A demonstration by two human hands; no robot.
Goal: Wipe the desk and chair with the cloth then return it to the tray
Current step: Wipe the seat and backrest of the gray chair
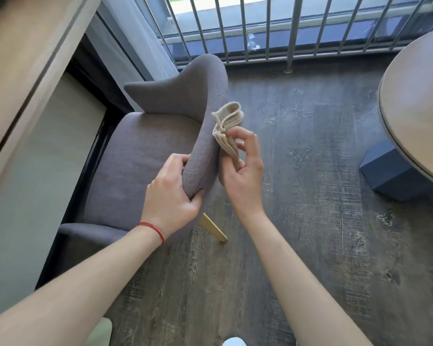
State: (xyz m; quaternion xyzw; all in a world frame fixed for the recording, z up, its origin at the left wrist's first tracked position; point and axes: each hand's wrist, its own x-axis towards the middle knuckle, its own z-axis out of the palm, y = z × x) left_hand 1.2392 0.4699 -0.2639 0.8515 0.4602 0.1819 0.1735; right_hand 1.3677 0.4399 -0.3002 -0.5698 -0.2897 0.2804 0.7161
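A grey upholstered chair [145, 151] stands pushed under the desk [18, 61] at the left. My left hand [173, 193] grips the top edge of the chair's curved backrest. My right hand [243, 171] holds a folded beige cloth [228, 126] against the outer side of that backrest, just right of my left hand. The cloth's upper end sticks up above my fingers. The tray is not in view.
A round wooden table [418, 108] fills the right edge, with a blue block [390, 171] on the floor under it. A metal railing [260, 33] and window run along the back. A sheer curtain [135, 46] hangs behind the chair. Dark wood floor [310, 245] lies to the right.
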